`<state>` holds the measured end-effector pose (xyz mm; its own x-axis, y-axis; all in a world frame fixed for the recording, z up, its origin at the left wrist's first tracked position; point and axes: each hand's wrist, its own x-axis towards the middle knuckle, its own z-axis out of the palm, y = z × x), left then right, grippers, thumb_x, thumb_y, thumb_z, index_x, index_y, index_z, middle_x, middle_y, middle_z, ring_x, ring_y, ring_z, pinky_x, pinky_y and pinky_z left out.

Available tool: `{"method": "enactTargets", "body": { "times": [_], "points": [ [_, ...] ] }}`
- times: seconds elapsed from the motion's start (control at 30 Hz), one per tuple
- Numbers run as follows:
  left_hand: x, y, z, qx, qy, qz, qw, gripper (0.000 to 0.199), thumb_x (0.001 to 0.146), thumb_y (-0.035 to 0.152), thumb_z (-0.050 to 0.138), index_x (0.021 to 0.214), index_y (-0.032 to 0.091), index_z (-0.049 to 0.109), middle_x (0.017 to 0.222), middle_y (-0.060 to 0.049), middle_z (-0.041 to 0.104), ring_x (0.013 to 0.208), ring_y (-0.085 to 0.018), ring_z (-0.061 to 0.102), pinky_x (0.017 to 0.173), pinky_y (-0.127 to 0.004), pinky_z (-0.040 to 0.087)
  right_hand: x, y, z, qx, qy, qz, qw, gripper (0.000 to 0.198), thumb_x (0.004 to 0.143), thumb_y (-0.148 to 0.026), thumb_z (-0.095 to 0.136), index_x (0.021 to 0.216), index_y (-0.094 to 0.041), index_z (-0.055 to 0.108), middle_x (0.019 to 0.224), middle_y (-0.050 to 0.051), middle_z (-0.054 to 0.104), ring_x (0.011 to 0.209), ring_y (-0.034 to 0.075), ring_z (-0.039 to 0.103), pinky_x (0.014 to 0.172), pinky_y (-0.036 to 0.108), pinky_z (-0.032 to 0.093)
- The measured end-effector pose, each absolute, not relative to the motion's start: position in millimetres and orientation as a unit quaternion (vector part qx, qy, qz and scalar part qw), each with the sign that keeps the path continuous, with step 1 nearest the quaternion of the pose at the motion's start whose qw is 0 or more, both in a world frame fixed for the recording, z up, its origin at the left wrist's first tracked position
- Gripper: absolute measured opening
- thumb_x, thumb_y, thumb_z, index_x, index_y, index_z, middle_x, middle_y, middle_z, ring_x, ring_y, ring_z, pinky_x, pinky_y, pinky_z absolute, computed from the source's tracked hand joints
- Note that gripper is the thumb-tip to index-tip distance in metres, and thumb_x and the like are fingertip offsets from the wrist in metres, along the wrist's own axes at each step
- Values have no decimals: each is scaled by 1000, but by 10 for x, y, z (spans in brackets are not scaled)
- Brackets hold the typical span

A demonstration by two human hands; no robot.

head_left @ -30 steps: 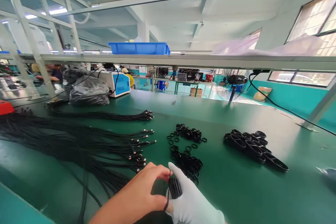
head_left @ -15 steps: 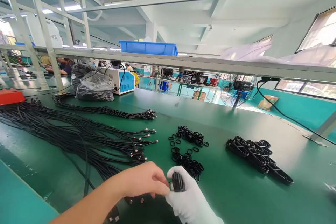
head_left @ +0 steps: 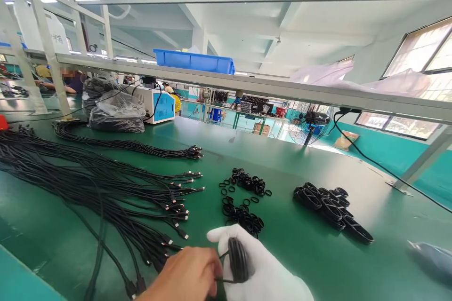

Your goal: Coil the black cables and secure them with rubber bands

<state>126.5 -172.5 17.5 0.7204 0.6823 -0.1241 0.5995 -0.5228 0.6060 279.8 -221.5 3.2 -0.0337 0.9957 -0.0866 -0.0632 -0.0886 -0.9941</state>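
My right hand, in a white glove, grips a coiled black cable at the bottom middle. Beside it, my bare left hand has its fingers curled around a loose strand of the same cable; the fingertips are partly hidden. Just beyond the hands lie small black rings in a loose heap, with a second heap of rings behind. Straight black cables with metal plugs spread to the left. On the right rests a pile of coiled, banded cables.
A shelf rail crosses above the green table and carries a blue bin. Plastic bags and a blue-white machine stand at the back left. A black cord hangs at right. Far left, a person sits.
My left hand has drawn in lower and nearer, beside the coil. The coil in my right hand has turned more toward the camera. The whole view has shifted slightly to the right.
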Motion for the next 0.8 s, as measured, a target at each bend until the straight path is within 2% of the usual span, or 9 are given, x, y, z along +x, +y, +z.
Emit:
{"method": "enactTargets", "body": {
  "times": [0.07,0.1,0.2,0.27,0.4,0.5,0.57,0.7,0.8],
  "points": [
    [1256,-1570,230,837,355,60,412,26,75,15,38,65,21,61,69,2,67,72,-17,58,66,-26,40,2793,-2233,-18,-433,-432,591,526,48,48,-7,68,89,-24,49,101,1,58,62,7,49,50,18,34],
    [1252,-1512,256,812,344,80,466,22,75,16,40,68,20,61,71,2,66,70,-16,57,65,-26,41,2786,-2235,-52,-389,-410,618,546,48,50,-12,70,89,-25,47,102,1,59,58,6,49,47,18,34],
    [1283,-1457,289,707,299,172,617,10,73,18,49,79,18,56,74,2,62,64,-12,51,61,-23,42,2764,-2224,-159,-228,-361,698,575,49,56,-19,71,94,-26,41,74,-3,62,42,5,44,38,14,30],
    [1352,-1492,258,653,285,230,663,5,72,18,54,77,17,54,69,3,58,62,-10,49,59,-22,41,2759,-2212,-215,-169,-362,713,576,49,59,-19,71,97,-25,41,56,-5,58,40,6,45,37,13,31],
    [1520,-1570,110,590,282,278,703,11,70,19,60,75,16,51,65,3,56,59,-9,47,54,-21,38,2774,-2179,-273,-165,-374,713,569,48,63,-18,70,101,-23,40,57,-1,63,39,8,51,37,13,35],
    [1539,-1560,38,570,291,297,709,16,68,19,62,80,17,51,71,2,57,61,-10,48,51,-20,37,2811,-2147,-261,-175,-372,712,569,52,63,-17,70,107,-23,40,60,0,65,40,9,55,38,13,34],
    [1479,-1527,57,599,319,310,666,15,71,21,58,86,18,53,76,1,56,64,-12,49,53,-21,38,2844,-2138,-231,-204,-368,713,561,61,63,-16,69,115,-21,39,63,1,66,41,9,56,39,14,35],
    [1322,-1463,230,725,342,293,522,30,79,20,51,108,27,59,96,-2,59,87,-16,52,77,-28,41,2886,-2165,-217,-228,-355,747,514,70,59,-12,65,125,-12,40,61,3,65,40,10,54,39,16,36],
    [1300,-1408,361,791,275,209,505,38,77,18,53,110,34,62,107,-1,56,100,-19,52,88,-30,39,2856,-2202,-259,-195,-330,787,483,59,59,-16,65,116,-10,50,62,4,65,44,12,55,41,20,39]
  ]
}}
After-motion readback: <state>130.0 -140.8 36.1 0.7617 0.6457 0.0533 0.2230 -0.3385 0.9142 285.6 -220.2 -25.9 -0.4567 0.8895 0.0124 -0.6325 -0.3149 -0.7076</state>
